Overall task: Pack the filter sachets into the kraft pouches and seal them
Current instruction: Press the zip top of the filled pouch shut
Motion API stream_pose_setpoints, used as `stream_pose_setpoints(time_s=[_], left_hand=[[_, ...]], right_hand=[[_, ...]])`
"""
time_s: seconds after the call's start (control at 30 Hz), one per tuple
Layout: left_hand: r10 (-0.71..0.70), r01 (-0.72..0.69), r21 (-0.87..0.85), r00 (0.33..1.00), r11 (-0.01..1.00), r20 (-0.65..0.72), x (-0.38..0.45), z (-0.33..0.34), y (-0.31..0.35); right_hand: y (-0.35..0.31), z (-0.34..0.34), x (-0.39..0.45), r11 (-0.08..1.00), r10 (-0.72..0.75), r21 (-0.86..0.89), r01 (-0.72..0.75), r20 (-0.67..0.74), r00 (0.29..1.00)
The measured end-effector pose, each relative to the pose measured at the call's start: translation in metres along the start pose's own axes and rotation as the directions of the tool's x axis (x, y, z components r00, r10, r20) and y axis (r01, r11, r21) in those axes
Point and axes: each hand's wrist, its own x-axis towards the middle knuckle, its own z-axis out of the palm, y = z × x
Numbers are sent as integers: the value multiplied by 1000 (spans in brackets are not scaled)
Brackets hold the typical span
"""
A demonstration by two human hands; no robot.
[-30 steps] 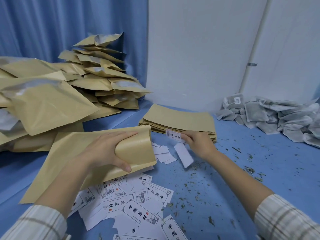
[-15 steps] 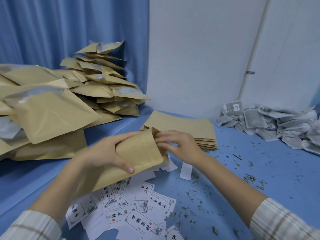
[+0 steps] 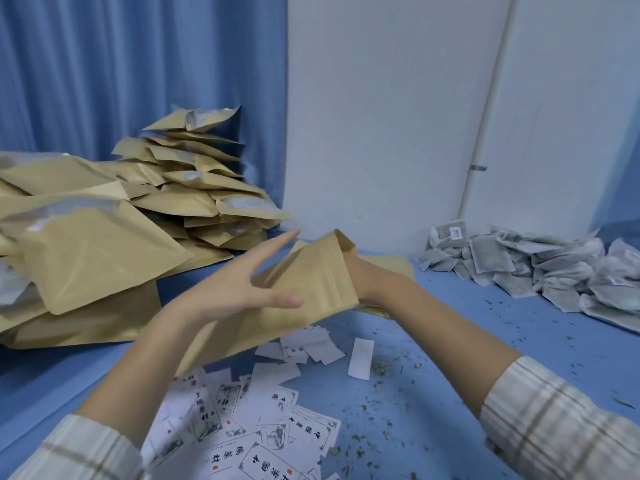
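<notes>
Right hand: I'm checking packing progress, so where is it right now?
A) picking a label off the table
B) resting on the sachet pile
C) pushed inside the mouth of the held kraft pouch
C: the right hand disappears past the wrist into the open mouth of the kraft pouch, which the left hand supports.

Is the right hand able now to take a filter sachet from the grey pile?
Probably not yet: the right hand is pushed inside the mouth of the kraft pouch. The sachet pile lies uncovered to the right, so once withdrawn it looks reachable.

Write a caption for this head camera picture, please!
Right hand reaches inside a kraft pouch steadied by the left hand.
</notes>
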Motion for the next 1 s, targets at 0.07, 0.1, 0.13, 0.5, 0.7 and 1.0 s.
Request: stream_pose_setpoints(time_s=[0.07, 0.1, 0.13, 0.5, 0.7, 1.0], left_hand=[[73, -73, 121, 997, 990, 2, 3, 0, 17], [114, -107, 239, 993, 965, -15, 6, 3, 24], [170, -137, 375, 984, 917, -57, 11, 7, 29], [132, -242, -143, 836, 960, -533, 52, -3, 61], [41, -276, -327, 818, 904, -574, 64, -5, 69], [-143, -123, -637, 926, 761, -350, 71, 5, 65]], right_hand=[[-2, -16, 3, 997, 48, -60, -49, -10, 999], [-4, -25, 5, 993, 78, -86, -80, -27, 997], [-6, -32, 6, 991, 97, -83, -102, -62, 993], [-25, -130, -23, 999, -15, 20, 28, -473, 881], [-15, -154, -49, 998, -42, 22, 51, -291, 956], [11, -151, -46, 977, -185, -174, 121, -424, 886]])
